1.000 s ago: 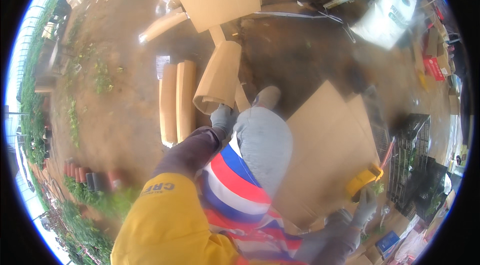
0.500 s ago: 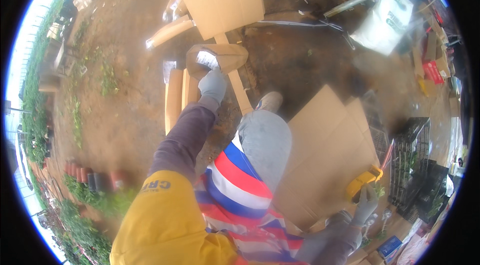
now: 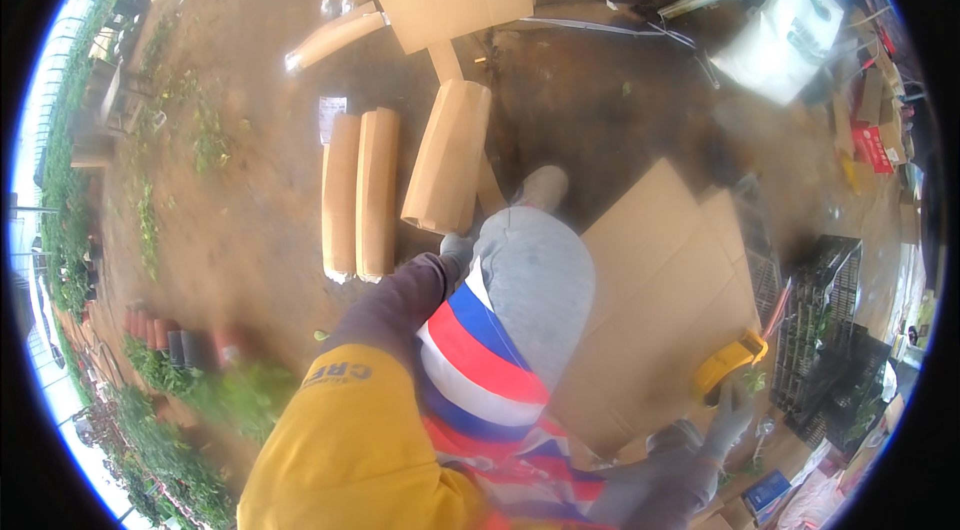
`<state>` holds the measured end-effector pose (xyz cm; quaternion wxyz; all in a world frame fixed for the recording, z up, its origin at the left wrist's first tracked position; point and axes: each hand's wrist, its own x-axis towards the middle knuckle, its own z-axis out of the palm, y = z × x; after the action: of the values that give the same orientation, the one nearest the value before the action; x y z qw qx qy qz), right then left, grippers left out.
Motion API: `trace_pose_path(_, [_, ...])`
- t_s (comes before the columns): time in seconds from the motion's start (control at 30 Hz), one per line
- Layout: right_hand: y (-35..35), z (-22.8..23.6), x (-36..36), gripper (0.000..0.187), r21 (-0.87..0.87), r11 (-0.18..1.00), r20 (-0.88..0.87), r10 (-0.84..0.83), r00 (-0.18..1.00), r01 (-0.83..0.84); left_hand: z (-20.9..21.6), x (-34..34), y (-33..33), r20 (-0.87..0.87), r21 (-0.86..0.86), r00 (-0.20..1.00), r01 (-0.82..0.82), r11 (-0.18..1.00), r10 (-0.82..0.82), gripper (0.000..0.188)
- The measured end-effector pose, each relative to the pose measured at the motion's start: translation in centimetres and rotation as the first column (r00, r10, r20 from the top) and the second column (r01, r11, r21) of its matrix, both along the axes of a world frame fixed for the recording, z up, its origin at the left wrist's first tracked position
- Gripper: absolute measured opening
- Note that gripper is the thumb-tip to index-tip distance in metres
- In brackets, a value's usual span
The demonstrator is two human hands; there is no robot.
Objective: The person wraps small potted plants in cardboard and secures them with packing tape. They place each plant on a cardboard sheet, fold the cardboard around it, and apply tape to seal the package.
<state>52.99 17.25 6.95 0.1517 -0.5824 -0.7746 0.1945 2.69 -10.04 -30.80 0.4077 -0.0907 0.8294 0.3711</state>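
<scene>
The gloved right hand (image 3: 728,420) is closed on one yellow tape dispenser (image 3: 728,362) beside the flat brown cardboard sheet (image 3: 665,300), the gloved left hand (image 3: 455,252), its opening indeterminate, touches one folded cardboard box (image 3: 447,155), two folded boxes (image 3: 360,192) alongside on open dirt ground (image 3: 240,230).

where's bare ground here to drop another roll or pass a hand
Bare dirt lies left of the two cardboard rolls, toward the weeds, and ahead between the tilted roll and the white bag. It is crowded to the right: flat cardboard, black crates and the right hand at the yellow tape dispenser.
</scene>
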Motion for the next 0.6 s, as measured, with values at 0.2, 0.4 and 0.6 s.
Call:
trace_pose_path(0.2, [-1.2,1.3,-0.4,0.021,0.076,0.997,0.148,-0.028,0.989,0.016,-3.9,0.0,0.3,0.033,-0.177,0.947,0.319,0.931,-0.319,0.041])
trace_pose_path(0.4, [-3.6,5.0,-1.9,0.018,-0.006,0.990,0.128,-0.136,0.983,0.137,2.4,-5.9,-3.6,-0.313,-0.259,0.842,0.369,0.893,-0.439,0.037])
trace_pose_path(0.6, [-8.0,7.0,-1.2,0.020,0.096,0.952,0.040,-0.297,0.954,0.292,18.5,-17.3,-0.4,-0.639,0.141,0.745,0.358,0.923,-0.191,0.038])
